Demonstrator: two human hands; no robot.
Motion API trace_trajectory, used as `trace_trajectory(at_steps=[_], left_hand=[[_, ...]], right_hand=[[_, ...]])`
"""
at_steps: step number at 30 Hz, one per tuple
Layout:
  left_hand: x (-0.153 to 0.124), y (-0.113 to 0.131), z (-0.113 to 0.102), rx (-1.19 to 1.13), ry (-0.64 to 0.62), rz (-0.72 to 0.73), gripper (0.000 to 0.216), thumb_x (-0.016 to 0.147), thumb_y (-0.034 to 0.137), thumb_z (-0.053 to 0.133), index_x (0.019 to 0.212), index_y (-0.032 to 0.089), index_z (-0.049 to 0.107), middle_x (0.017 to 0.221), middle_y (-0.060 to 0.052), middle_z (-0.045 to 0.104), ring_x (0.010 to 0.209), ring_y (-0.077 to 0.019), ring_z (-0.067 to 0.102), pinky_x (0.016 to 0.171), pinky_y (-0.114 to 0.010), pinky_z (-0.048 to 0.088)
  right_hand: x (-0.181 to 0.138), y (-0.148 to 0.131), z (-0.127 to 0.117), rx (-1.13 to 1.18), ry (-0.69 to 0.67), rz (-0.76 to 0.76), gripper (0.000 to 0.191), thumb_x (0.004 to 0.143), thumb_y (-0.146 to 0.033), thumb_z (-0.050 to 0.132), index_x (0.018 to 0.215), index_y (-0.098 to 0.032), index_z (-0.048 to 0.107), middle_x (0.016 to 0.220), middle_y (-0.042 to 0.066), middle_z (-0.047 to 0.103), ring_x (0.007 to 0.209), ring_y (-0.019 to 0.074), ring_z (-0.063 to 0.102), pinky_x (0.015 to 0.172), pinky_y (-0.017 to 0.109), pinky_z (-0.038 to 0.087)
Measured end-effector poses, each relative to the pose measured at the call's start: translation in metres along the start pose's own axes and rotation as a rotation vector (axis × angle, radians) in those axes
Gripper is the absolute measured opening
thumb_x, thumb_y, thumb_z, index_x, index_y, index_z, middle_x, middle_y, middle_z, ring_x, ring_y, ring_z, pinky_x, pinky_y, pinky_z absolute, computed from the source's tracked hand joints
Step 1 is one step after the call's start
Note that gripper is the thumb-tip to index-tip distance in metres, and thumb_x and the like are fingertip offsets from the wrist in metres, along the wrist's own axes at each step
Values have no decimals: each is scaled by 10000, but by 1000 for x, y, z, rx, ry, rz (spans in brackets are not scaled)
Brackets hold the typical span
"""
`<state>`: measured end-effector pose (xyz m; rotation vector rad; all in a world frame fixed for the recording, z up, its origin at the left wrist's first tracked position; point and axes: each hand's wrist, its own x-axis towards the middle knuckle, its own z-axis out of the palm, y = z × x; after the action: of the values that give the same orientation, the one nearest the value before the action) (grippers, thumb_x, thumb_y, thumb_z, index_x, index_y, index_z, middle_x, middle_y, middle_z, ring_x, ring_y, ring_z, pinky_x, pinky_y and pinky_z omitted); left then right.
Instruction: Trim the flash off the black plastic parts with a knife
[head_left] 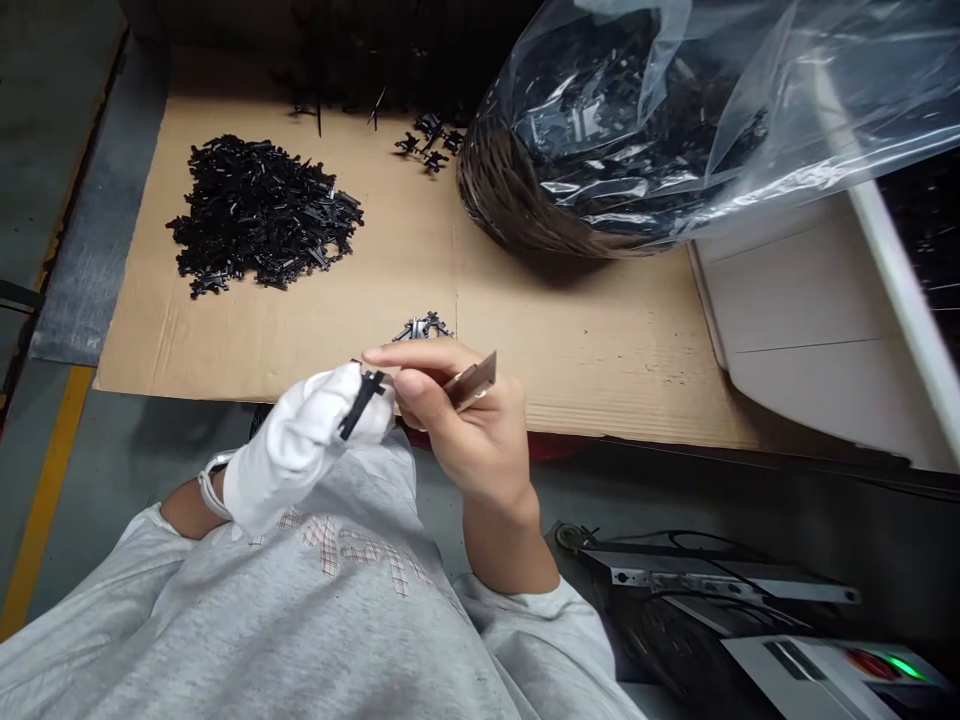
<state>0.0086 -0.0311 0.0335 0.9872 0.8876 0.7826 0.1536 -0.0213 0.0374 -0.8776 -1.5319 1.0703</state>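
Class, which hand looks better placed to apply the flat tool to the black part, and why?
Probably the right hand: it holds the flat tool, close to the black part, which the gloved left hand is holding.

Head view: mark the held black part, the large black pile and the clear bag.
Held black part (363, 404): head view, middle of its body.
Large black pile (262, 212): head view, its centre.
Clear bag (667, 140): head view, its middle.

The person's left hand, in a white fabric glove, is closed in a pinch, its forearm emerging from a loose grey cloth sleeve. The bare right hand grips too, index finger stretched toward the gloved fingertips, thumb bent just below, other fingers curled.
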Motion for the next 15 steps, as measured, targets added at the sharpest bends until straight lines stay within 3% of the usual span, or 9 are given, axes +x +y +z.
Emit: trace_trajectory(at_steps=[4,6,8,10,12,15], left_hand=[[6,-1,3,-329,-91,85,403,909,431,469,620,191,323,593,30,275,552,-99,268,551,-272,327],[8,-4,-2,-134,-144,78,406,941,434,355,614,201,297,573,29,274,524,-105,273,544,-278,346],[12,-7,-13,235,-110,75,391,945,428,322,634,203,399,614,2,413,567,-125,396,634,-299,425],[17,-11,-28,510,16,93,274,911,371,420,736,197,540,764,-39,565,720,-158,517,801,-331,454],[25,-14,-47,771,223,122,199,888,302,443,879,189,607,904,-64,633,851,-186,566,900,-351,440],[41,-14,-73,1186,565,54,330,919,321,405,1124,166,614,1038,-102,668,973,-238,611,929,-374,454]], right_hand=[[3,3,-2,51,41,33,126,845,-294,696,908,-185,705,708,-31,645,475,46,417,422,184,346],[5,6,-6,61,29,70,116,854,-290,678,837,-175,681,684,-34,622,495,50,445,447,185,358],[8,11,-16,12,-34,146,149,860,-307,657,800,-171,656,670,-32,613,521,63,481,488,198,386],[12,22,-30,-126,-107,262,156,856,-312,639,791,-170,647,707,-11,648,589,93,545,562,222,426],[15,37,-43,-346,-146,404,148,845,-305,617,782,-174,647,756,12,685,681,135,604,646,251,451],[19,59,-56,-649,-123,551,128,831,-265,576,766,-182,647,754,33,698,722,178,618,684,282,429]])
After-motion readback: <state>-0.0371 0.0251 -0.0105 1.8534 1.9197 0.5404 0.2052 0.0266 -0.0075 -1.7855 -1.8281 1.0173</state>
